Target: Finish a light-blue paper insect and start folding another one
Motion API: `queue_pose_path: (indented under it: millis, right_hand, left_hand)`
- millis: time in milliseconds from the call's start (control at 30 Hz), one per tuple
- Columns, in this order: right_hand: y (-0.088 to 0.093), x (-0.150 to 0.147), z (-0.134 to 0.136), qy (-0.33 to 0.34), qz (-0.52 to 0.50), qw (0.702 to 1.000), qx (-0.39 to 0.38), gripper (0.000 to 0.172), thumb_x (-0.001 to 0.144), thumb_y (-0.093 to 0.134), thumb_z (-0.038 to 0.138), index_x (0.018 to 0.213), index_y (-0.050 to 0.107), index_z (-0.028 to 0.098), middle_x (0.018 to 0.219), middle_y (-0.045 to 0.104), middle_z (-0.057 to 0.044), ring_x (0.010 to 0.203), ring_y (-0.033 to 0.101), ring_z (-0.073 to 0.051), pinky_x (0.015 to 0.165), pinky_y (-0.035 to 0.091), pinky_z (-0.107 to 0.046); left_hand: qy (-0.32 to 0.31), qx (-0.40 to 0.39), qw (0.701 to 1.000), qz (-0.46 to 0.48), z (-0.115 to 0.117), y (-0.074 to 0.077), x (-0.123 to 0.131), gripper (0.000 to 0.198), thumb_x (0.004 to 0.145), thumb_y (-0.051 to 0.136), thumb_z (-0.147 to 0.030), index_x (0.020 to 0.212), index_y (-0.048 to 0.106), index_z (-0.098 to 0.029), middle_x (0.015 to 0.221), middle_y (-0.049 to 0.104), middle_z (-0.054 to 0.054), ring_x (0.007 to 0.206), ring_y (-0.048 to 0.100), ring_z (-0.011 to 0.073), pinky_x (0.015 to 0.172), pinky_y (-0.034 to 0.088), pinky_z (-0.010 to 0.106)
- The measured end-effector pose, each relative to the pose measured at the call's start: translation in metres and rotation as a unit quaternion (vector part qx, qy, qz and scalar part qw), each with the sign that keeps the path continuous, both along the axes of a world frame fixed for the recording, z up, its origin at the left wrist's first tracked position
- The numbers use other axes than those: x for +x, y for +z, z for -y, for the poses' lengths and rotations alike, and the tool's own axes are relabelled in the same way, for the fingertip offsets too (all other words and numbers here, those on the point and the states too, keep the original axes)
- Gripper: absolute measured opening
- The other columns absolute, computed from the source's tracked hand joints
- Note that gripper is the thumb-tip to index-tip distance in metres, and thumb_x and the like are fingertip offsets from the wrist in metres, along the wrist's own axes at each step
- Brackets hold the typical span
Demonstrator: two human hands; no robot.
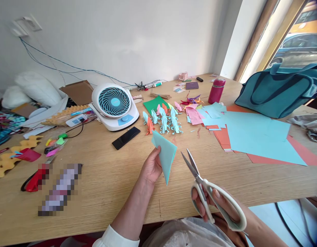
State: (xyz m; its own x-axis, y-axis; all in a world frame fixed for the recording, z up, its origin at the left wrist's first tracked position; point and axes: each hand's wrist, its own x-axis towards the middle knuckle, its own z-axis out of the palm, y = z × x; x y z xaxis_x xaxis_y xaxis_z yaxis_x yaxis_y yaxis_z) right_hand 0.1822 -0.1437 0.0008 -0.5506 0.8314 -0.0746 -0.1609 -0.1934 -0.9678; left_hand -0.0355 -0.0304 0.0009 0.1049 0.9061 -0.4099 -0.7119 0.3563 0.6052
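Note:
My left hand point(151, 168) pinches a folded light-blue paper point(165, 155), a pointed triangle held upright above the wooden table point(107, 178). My right hand point(217, 206) grips white-handled scissors point(199, 178), fingers through the loops. Their blades are slightly apart and point up-left toward the paper, a short gap away. Behind the paper stands a cluster of small folded paper figures point(163, 120) in light blue, orange and pink.
Large light-blue and orange sheets point(253, 135) lie at right, with a teal bag point(279, 91) and a pink bottle point(216, 91) behind. A white desk fan point(114, 106), a black phone point(125, 137), red scissors point(32, 180) and craft scraps sit at left.

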Motion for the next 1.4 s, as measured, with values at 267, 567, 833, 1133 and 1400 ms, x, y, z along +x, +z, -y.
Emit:
queue_pose_path:
  millis: [267, 567, 833, 1133, 1400]
  right_hand:
    - [0.001, -0.011, 0.0, 0.042, 0.007, 0.999, -0.007, 0.061, 0.091, 0.034, 0.071, 0.101, 0.06, 0.017, 0.072, 0.062, -0.006, 0.065, 0.056, -0.018, 0.068, 0.042, -0.033]
    - [-0.003, -0.013, -0.003, 0.038, 0.0, 0.999, 0.006, 0.057, 0.096, 0.033, 0.064, 0.1, 0.06, 0.014, 0.074, 0.064, -0.007, 0.064, 0.058, -0.017, 0.069, 0.043, -0.033]
    - [0.003, -0.012, -0.005, 0.018, 0.003, 1.0, 0.001, 0.057, 0.094, 0.036, 0.065, 0.1, 0.061, 0.014, 0.079, 0.065, -0.009, 0.068, 0.06, -0.019, 0.069, 0.045, -0.034]
    - [0.005, -0.007, -0.006, 0.007, 0.03, 1.0, 0.002, 0.058, 0.092, 0.039, 0.068, 0.103, 0.06, 0.015, 0.079, 0.063, -0.007, 0.069, 0.059, -0.018, 0.072, 0.045, -0.035]
    - [0.004, -0.008, -0.007, 0.006, 0.023, 1.0, -0.006, 0.056, 0.092, 0.04, 0.069, 0.098, 0.058, 0.015, 0.071, 0.056, -0.002, 0.061, 0.051, -0.013, 0.06, 0.04, -0.028]
  left_hand:
    - [-0.008, -0.027, 1.0, 0.007, 0.001, 0.006, 0.001, 0.016, 0.095, 0.05, -0.014, 0.098, 0.065, -0.011, 0.075, 0.074, 0.004, 0.06, 0.07, 0.0142, 0.058, 0.057, 0.024]
    - [-0.008, -0.007, 1.0, 0.003, 0.001, 0.001, 0.001, 0.014, 0.094, 0.052, -0.012, 0.094, 0.065, -0.011, 0.077, 0.075, 0.004, 0.065, 0.071, 0.0135, 0.06, 0.057, 0.022]
    - [-0.105, 0.137, 0.982, -0.079, 0.005, -0.003, -0.003, 0.035, 0.067, 0.085, -0.022, 0.096, 0.068, -0.014, 0.083, 0.076, 0.003, 0.07, 0.069, 0.0139, 0.069, 0.056, 0.023]
    - [-0.115, 0.163, 0.969, -0.144, 0.006, 0.002, -0.004, 0.038, 0.065, 0.087, -0.025, 0.097, 0.069, -0.015, 0.084, 0.075, 0.002, 0.069, 0.068, 0.0129, 0.073, 0.053, 0.024]
    - [-0.118, 0.169, 0.968, -0.145, 0.005, 0.002, -0.004, 0.041, 0.063, 0.088, -0.026, 0.098, 0.069, -0.015, 0.086, 0.076, 0.003, 0.07, 0.068, 0.0132, 0.071, 0.052, 0.024]
